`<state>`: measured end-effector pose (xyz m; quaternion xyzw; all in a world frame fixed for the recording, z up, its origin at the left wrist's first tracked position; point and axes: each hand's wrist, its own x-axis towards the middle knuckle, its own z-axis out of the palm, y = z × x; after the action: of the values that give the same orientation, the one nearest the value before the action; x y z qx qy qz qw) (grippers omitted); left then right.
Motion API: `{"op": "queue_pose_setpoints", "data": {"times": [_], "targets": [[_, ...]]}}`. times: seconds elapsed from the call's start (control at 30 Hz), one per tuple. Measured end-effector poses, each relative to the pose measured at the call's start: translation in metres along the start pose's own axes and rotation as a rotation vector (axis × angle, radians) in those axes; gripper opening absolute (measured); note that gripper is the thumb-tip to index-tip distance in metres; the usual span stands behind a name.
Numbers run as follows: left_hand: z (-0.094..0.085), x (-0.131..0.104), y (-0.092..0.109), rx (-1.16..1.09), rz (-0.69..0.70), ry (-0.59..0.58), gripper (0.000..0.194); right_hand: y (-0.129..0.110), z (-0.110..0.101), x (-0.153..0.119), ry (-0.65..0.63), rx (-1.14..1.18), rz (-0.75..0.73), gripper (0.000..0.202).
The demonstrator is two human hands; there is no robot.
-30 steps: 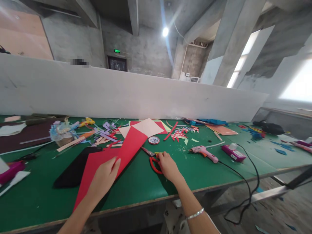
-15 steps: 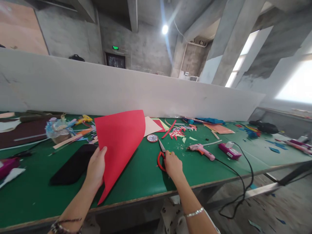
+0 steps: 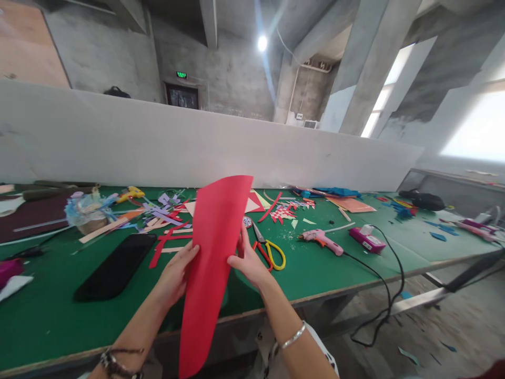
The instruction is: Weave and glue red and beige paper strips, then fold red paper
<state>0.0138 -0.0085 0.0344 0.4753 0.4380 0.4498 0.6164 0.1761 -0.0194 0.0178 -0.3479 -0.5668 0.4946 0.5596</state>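
A person is working at a green counter [image 3: 315,284], with a long white panel [image 3: 158,142] standing behind it. Between both hands, a large red sheet [image 3: 216,237] is curving upright, its top rising over the counter and its lower end hanging past the near edge. The left hand [image 3: 173,273] is gripping the sheet's left side, thumb in front, the fingers closing on the paper and partly hidden behind it. The right hand [image 3: 252,263] is holding the opposite edge, its thumb pressing the front and the fingers reaching around the side, thumb and forefinger standing apart.

A flat black item [image 3: 116,267] is lying left of the left hand. A pink glue gun [image 3: 323,241] is resting to the right, near a purple box [image 3: 366,240]. Scissors [image 3: 270,248] with red and yellow handles are lying just beside the right hand, blades pointing toward a small round tin [image 3: 247,222]. Cut paper strips [image 3: 163,245] are lying beyond the left hand.
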Motion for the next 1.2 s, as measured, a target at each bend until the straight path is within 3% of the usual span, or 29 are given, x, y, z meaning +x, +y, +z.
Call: {"op": "queue_pose_setpoints", "data": {"times": [0.1,0.2,0.33,0.43,0.53,0.63,0.73,0.8,0.97,1.13,1.2], "targets": [[-0.004,-0.002,-0.001,-0.028,0.01,-0.088,0.054,-0.004,0.001,-0.007,-0.179,0.218,0.037,0.098],[-0.007,0.003,-0.004,0.114,0.117,0.002,0.052,-0.001,0.008,-0.014,-0.207,0.285,0.105,0.079],[-0.01,0.011,-0.005,0.441,0.31,0.198,0.049,0.009,0.016,-0.013,-0.007,0.29,0.219,0.056],[-0.013,0.015,-0.003,0.422,0.381,0.247,0.053,0.01,0.012,-0.008,0.103,0.31,0.245,0.048],[-0.017,0.013,0.001,0.206,0.263,0.096,0.065,0.005,0.002,-0.009,0.09,0.31,0.262,0.048],[-0.022,0.007,0.004,0.08,0.059,-0.098,0.066,-0.001,-0.007,-0.017,-0.031,0.231,0.346,0.047],[-0.024,0.004,0.004,0.169,0.07,-0.032,0.059,-0.002,-0.009,-0.023,-0.162,0.145,0.406,0.047],[-0.023,0.004,0.002,0.29,0.131,0.013,0.053,0.001,-0.007,-0.023,-0.111,0.134,0.346,0.046],[-0.009,0.005,-0.006,0.551,0.163,-0.017,0.042,0.005,0.002,-0.016,0.184,0.204,0.169,0.041],[0.002,0.0,-0.011,0.468,0.146,-0.142,0.04,0.006,0.002,-0.015,0.316,0.256,0.228,0.039],[0.004,-0.001,-0.011,0.417,0.135,-0.12,0.04,0.008,0.002,-0.016,0.299,0.275,0.249,0.04]]}}
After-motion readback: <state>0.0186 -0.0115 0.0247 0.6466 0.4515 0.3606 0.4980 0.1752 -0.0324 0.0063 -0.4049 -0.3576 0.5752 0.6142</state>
